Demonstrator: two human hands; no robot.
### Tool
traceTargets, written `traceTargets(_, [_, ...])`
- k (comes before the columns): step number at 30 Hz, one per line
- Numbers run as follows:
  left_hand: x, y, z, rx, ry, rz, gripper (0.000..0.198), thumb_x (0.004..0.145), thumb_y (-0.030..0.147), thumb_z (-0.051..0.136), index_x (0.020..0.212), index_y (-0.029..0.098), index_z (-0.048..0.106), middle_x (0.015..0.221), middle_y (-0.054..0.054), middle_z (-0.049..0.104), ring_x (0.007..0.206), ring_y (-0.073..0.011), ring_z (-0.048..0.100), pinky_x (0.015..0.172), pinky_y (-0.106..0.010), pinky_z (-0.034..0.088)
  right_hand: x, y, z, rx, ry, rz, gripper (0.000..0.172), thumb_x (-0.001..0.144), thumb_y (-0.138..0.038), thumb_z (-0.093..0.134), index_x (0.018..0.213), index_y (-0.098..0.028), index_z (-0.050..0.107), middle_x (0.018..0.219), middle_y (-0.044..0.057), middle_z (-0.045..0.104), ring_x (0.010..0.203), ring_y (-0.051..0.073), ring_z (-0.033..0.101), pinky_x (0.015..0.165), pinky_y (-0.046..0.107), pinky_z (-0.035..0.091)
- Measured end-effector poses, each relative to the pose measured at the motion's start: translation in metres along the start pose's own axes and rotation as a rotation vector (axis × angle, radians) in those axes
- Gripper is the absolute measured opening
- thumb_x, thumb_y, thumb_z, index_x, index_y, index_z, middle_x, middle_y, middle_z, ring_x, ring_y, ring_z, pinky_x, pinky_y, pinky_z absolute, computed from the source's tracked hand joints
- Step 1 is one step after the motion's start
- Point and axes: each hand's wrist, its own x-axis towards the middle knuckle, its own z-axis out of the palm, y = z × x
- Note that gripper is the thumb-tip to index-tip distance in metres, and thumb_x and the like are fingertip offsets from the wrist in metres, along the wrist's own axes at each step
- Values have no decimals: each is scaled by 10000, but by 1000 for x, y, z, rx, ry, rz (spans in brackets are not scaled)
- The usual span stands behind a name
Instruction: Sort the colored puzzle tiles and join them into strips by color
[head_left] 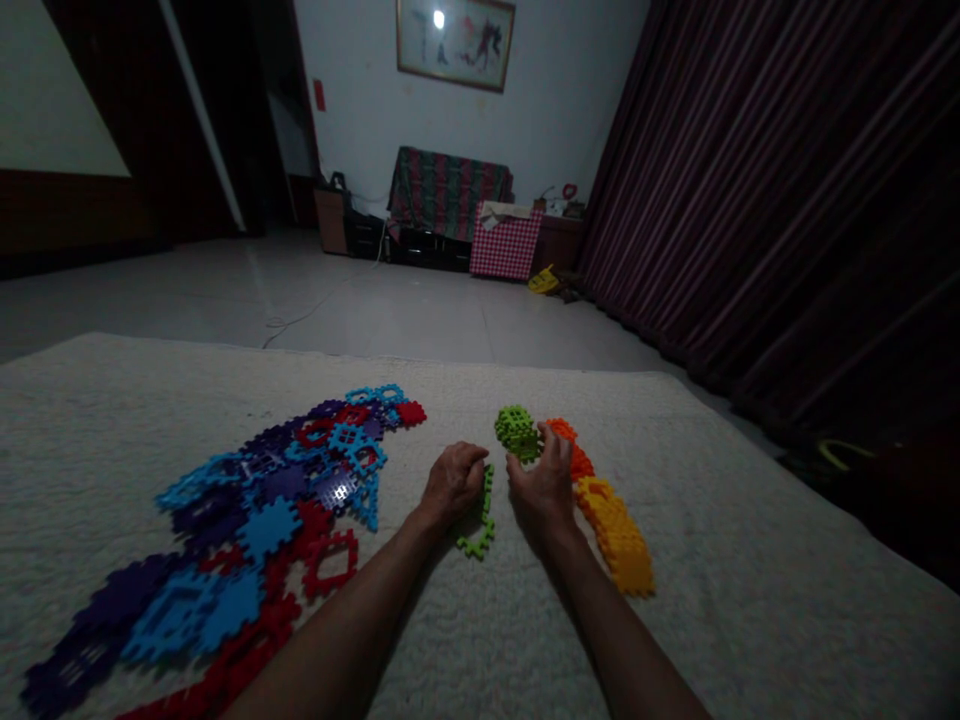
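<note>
My left hand (455, 485) is closed, with its fingers curled down over a green interlocking plastic piece (477, 543). The notched edge of that piece shows beside and below the hand; the rest is hidden under it. My right hand (546, 485) has its thumb and fingers around the near end of a row of overlapping green interlocking pieces (514, 428). Just beyond my right fingers lies a group of orange pieces (579, 458). A row of yellow pieces (616, 540) runs toward me, to the right of my right wrist.
A large mixed heap of blue (270, 527), purple and red pieces (330, 563) spreads over the left of the pale quilted mat (420, 640). Past the mat is a tiled floor (420, 310) with a cable. Dark curtains (720, 200) hang at the right.
</note>
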Motion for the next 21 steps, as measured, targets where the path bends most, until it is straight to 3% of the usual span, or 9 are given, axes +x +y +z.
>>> traceTargets(15, [2, 3, -4, -70, -9, -54, 269, 810, 112, 502, 950, 175, 722, 930, -75, 728, 885, -188, 661, 858, -323, 514, 1, 10, 17, -17, 32, -44, 587, 779, -352, 619, 1300, -135, 458, 1219, 179, 507, 1164, 300, 487, 994, 473, 441])
traceTargets(18, [2, 4, -6, -162, 20, -117, 284, 790, 119, 497, 943, 176, 729, 929, -71, 733, 882, -182, 666, 846, -314, 518, 1, 10, 15, -17, 38, -40, 593, 778, -362, 627, 1301, -137, 460, 1228, 175, 507, 1186, 302, 476, 1009, 482, 433])
traceTargets(21, [3, 1, -6, -307, 135, -265, 315, 777, 135, 470, 950, 178, 730, 957, -67, 740, 903, -180, 673, 854, -314, 521, -2, 6, 9, 22, 46, -44, 536, 806, -348, 599, 1287, -146, 476, 1230, 161, 514, 1193, 290, 478, 1019, 481, 431])
